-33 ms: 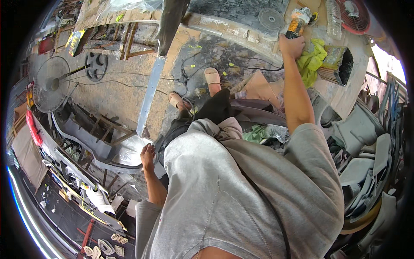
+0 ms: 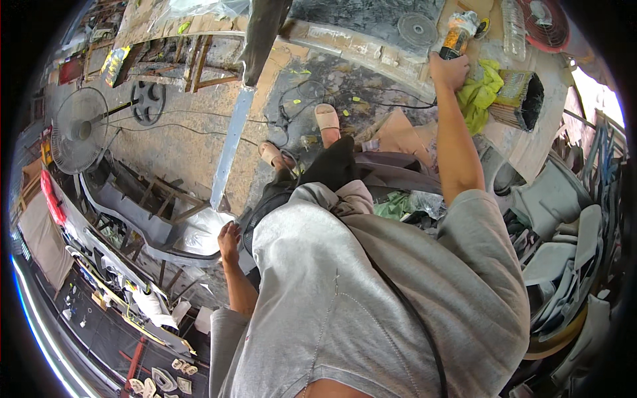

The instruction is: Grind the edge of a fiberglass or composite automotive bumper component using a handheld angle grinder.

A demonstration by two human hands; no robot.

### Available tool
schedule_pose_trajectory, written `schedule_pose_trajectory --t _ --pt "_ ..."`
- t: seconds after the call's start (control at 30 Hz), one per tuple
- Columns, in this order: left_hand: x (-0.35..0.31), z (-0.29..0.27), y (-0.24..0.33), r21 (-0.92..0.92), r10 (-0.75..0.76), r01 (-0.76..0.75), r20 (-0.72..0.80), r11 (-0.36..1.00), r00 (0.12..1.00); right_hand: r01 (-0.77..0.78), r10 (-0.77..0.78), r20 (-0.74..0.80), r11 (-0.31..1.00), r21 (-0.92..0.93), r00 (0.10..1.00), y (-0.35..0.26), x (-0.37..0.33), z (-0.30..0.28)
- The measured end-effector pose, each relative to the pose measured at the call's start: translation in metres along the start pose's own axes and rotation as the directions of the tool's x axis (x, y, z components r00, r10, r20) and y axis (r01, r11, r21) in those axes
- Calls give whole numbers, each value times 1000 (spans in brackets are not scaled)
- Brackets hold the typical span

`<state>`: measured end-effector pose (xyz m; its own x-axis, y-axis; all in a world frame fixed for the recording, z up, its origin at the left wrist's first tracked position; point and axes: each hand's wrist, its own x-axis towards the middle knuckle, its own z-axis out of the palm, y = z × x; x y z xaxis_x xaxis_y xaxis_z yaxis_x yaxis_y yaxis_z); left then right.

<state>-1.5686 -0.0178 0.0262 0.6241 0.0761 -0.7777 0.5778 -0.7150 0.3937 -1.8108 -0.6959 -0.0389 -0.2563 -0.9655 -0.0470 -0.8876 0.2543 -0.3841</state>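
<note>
At the far right, my right hand (image 2: pixel 451 71) is closed round the near end of an orange-and-black power tool (image 2: pixel 454 43) on the bench. Whitish wrapping covers the tool's far end, and my fingers hide its grip. Beside that hand lies a crumpled yellow-green cloth (image 2: pixel 480 96). My left hand (image 2: pixel 229 237) hangs low by my left side with nothing visible in it, its fingers loosely bent and a little apart. Nearest to it is the end of a long grey curved plastic panel (image 2: pixel 156 229), with clear plastic sheeting (image 2: pixel 199 233) next to it.
A grey metal strip (image 2: pixel 232 146) slants across the floor left of my feet. Black cables (image 2: pixel 378 103) trail over the floor. A standing fan (image 2: pixel 79 129) is at the left. Right of the cloth lies an open-ended ribbed box (image 2: pixel 517 99); grey plastic parts (image 2: pixel 551 199) pile up at the right.
My left hand has shifted very slightly to the right. My right hand and the power tool stay in place.
</note>
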Motion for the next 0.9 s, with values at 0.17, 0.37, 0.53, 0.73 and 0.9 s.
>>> schedule_pose_trajectory --t 0.17,0.37,0.53,0.73,0.9 --pt "-6 2 -14 95 76 -81 54 992 996 -12 12 11 1000 1 1000 -2 0 -1" --pt "-11 5 -5 55 252 -261 135 964 958 -39 39 -7 999 -22 999 -6 0 1" --pt "-15 13 20 33 83 -85 44 996 996 -59 57 -37 996 -64 998 -11 -2 0" --pt "-13 12 31 137 96 -104 65 985 993 -50 49 -26 997 -58 998 -12 -4 -3" --pt "-7 10 28 104 147 -159 114 982 982 -49 47 -40 997 -63 998 -12 -5 -3"
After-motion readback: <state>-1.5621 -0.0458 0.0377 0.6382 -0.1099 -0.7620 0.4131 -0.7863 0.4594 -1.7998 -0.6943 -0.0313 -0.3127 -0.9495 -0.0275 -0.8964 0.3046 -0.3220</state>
